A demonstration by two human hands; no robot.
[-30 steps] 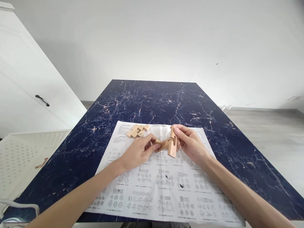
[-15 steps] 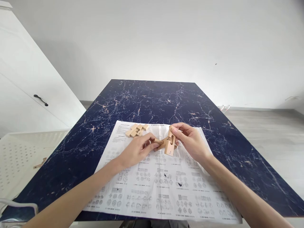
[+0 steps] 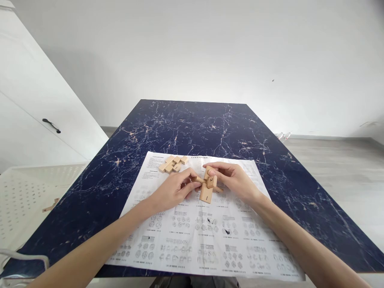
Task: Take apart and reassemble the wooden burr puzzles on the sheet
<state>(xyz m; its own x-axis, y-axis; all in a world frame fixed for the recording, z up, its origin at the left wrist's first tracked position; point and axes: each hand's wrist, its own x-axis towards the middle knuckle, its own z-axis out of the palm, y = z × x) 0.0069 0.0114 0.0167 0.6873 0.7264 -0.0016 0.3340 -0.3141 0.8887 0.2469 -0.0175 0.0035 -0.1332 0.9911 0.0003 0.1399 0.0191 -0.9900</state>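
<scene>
Between my two hands is a wooden interlocking puzzle (image 3: 206, 194) made of crossed, notched pieces, with dark numbers marked on some faces. My left hand (image 3: 177, 186) pinches the thin end of one piece from the left. My right hand (image 3: 235, 178) is closed around the upper piece, its thumb on the wood close to the crossing. How the pieces lock inside is hidden. Under my hands lies a creased paper instruction sheet (image 3: 180, 252) printed with rows of small diagrams. More wooden puzzle pieces (image 3: 169, 165) lie grouped near the sheet's top left.
A dark blue marble-patterned table (image 3: 192, 128) holds the sheet. To the left stand a white perforated basket (image 3: 24, 196) with a small wooden piece (image 3: 51, 205) in it, and a white cabinet (image 3: 36, 100). A white cable (image 3: 27, 254) runs at the lower left.
My right hand has shifted left and the upper piece now sits across the others, near my left fingers. Its notch no longer shows; numbered faces do. My left hand has barely moved.
</scene>
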